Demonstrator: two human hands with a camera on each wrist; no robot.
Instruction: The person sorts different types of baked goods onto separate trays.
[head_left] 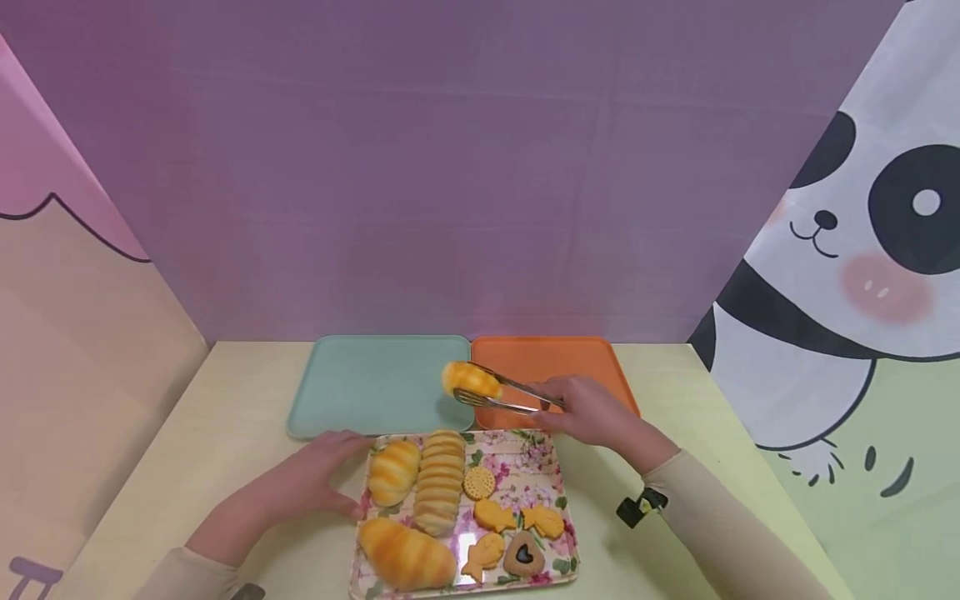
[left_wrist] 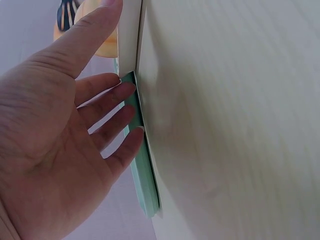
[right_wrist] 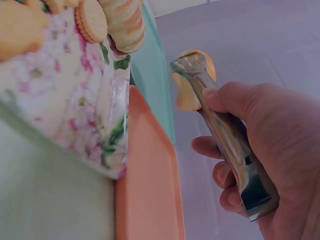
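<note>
My right hand point(head_left: 581, 408) grips a pair of metal tongs point(right_wrist: 225, 135), whose tips pinch a small golden bread roll point(head_left: 471, 380). In the head view the roll hangs above the border between the blue-green tray point(head_left: 382, 383) and the orange tray point(head_left: 555, 367). My left hand point(head_left: 318, 479) is at the left edge of the floral tray point(head_left: 525, 454), fingers extended and holding nothing; its thumb is by the rim. On the floral tray lie a long ridged bread point(head_left: 439, 483), two other breads point(head_left: 408, 557) and several cookies point(head_left: 495, 515).
The pale wooden table point(head_left: 210, 450) extends on both sides of the trays. A purple backdrop point(head_left: 450, 183) stands right behind it. A panda-printed panel point(head_left: 847, 250) is on the right, and a pink and beige panel point(head_left: 67, 333) on the left.
</note>
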